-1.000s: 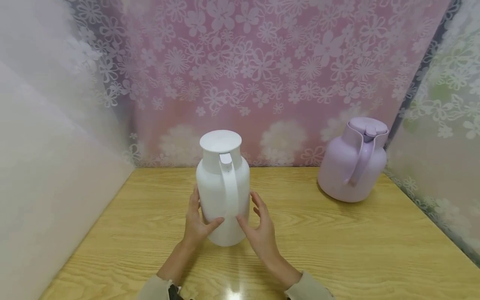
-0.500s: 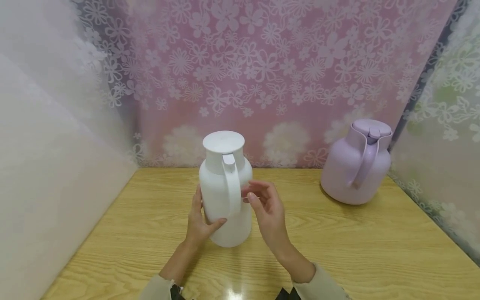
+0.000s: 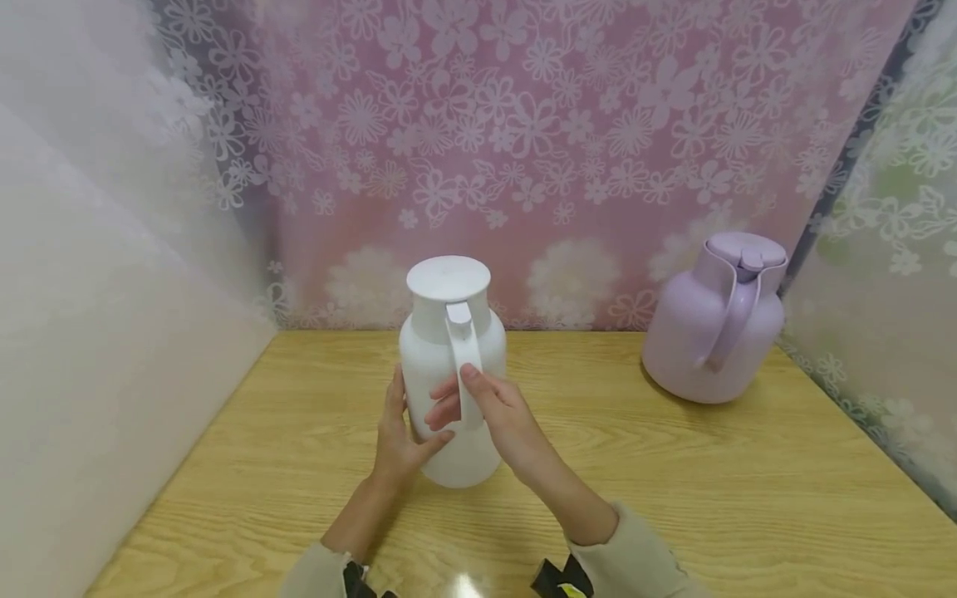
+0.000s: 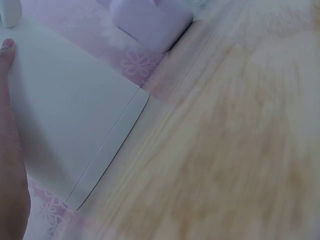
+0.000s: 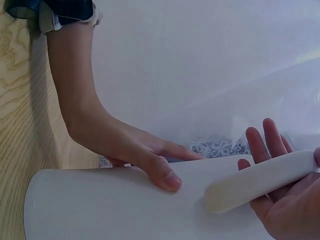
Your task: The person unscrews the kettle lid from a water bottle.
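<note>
A white thermos jug point(image 3: 429, 357) stands upright on the wooden table, its flat round lid point(image 3: 449, 278) on top and its handle point(image 3: 462, 336) towards me. My left hand point(image 3: 399, 436) holds the lower left side of the body, fingers round the far side and thumb across the front. My right hand point(image 3: 512, 419) is at the handle: the fingers pass through the loop and stick out, fairly straight, on its left, while the thumb lies against its outer side. The right wrist view shows those fingers point(image 5: 257, 145) extended behind the handle, not closed round it.
A shorter lilac thermos jug point(image 3: 710, 332) stands at the back right of the table point(image 3: 224, 465). A pink flowered curtain point(image 3: 523, 166) hangs behind, and pale walls point(image 3: 112, 249) flank both sides.
My right hand has left the jug's right side, risen and moved left, and its fingers have passed through the handle. The left hand keeps its hold; the white jug stays in place.
</note>
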Demonstrator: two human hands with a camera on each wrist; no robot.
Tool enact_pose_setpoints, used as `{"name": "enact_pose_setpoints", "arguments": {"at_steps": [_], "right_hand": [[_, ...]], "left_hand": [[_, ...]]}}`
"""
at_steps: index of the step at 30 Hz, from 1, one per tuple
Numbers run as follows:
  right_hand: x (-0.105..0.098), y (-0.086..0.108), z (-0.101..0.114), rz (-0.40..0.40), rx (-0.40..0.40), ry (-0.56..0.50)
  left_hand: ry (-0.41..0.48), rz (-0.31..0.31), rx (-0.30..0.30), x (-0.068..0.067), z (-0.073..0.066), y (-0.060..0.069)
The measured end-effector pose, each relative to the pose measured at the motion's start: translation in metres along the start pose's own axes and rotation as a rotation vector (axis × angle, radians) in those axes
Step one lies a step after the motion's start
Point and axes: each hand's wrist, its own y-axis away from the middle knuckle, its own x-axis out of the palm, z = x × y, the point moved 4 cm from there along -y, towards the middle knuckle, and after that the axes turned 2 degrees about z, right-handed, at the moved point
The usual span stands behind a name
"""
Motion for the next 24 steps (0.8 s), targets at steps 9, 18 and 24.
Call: {"name": "enact_pose_setpoints", "arguments": {"at_steps": [9, 18, 24], "right_hand": [[0.0, 0.001, -0.003, -0.019, -0.029, 0.011], [0.001, 0.0, -0.003, -0.018, -0.062, 0.058], [-0.001, 0.0, -0.002, -0.023, -0.058, 0.066]], "left_hand": [[0.072, -0.023, -0.068, -0.002, 0.004, 0.001], [0.262, -0.092, -0.023, -0.012, 0.017, -0.016], [0.224, -0.125, 0.089, -0.027, -0.01, -0.055]]}}
